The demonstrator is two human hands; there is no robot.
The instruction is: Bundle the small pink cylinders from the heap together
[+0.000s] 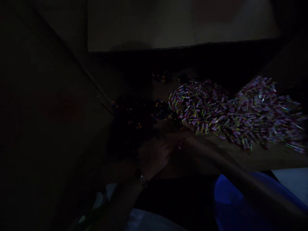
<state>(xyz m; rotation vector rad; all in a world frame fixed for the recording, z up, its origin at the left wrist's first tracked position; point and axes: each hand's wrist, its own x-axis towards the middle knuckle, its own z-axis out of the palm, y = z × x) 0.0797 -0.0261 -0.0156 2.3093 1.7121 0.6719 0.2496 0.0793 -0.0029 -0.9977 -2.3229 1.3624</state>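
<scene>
Dark pile (132, 125) by the hands: pcs too dim to ID. Blue tub (231, 202) cut off at bottom edge (right forearm (223, 160) hides part of it).

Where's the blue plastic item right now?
In the head view, it's at the lower right: the blue plastic item lies partly behind the right forearm, below the heap of small shiny pieces.
</scene>
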